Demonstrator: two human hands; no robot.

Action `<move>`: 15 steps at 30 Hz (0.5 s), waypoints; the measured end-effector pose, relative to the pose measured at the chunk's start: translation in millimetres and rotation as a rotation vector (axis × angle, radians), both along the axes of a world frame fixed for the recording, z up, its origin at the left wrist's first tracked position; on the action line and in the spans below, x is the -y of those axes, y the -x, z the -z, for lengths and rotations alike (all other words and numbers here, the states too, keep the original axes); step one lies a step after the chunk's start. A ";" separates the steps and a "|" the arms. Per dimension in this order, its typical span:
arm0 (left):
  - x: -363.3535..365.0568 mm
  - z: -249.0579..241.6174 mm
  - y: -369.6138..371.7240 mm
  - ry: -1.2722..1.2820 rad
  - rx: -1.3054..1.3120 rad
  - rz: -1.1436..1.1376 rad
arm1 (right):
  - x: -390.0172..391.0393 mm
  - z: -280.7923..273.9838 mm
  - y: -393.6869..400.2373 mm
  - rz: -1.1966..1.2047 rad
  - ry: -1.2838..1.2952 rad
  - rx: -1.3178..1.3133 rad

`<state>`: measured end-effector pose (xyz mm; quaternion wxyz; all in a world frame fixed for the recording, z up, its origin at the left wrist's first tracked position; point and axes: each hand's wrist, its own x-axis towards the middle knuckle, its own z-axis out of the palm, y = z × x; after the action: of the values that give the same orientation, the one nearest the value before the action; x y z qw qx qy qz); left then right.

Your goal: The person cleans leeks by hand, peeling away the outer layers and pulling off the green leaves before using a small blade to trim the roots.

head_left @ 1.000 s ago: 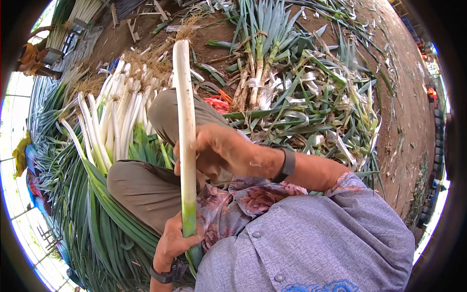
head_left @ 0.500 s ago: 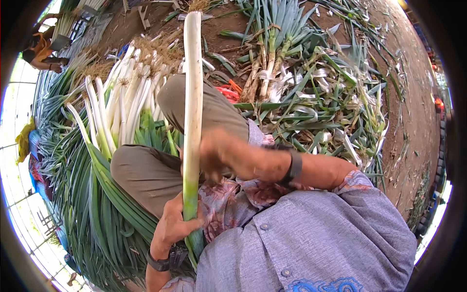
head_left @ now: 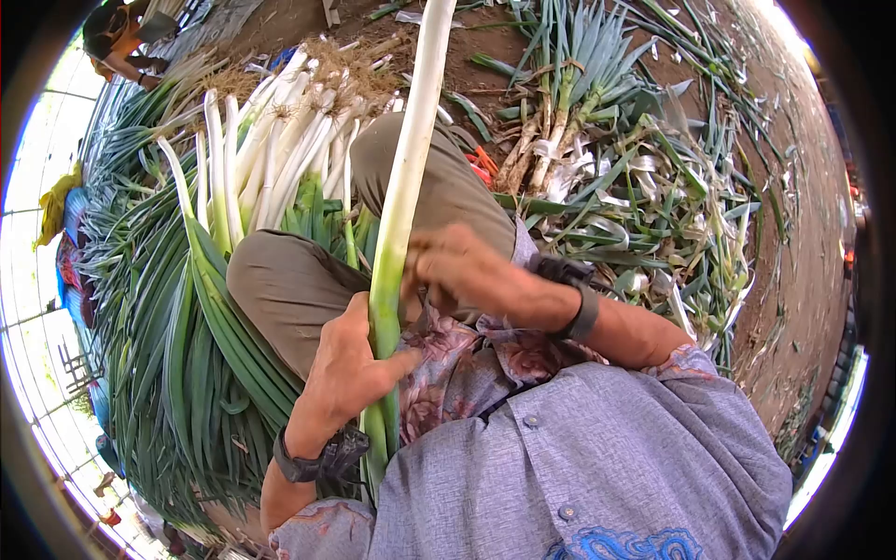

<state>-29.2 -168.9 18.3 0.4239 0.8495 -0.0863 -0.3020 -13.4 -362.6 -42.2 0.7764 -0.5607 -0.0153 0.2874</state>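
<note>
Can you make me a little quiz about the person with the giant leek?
1. True or false: the left hand grips the leek low down, where the stalk is green.
2. What lies left of the person's knee? A) a pile of cleaned leeks with white stalks, B) a basket of tomatoes, C) a bucket of water.
3. Fill in: the right hand touches the leek just ____ the left hand.

Key
1. True.
2. A.
3. above; it rests against the stalk near where white turns to green.
</note>
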 end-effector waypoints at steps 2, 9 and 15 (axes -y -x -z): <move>-0.4 -0.2 -3.4 0.029 0.002 0.006 | 6.3 -7.1 -15.8 0.135 0.037 0.100; -29.8 20.3 -9.1 0.544 -0.493 -0.092 | -2.3 -22.2 -27.1 0.273 0.149 0.116; -25.0 8.9 8.1 0.617 -0.338 -0.269 | -22.5 -22.6 -2.1 -0.069 0.183 0.099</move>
<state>-37.3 -143.9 9.3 0.7040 0.6239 0.0103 -0.3392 -11.3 -340.1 -19.6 0.7100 -0.6419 -0.0467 0.2858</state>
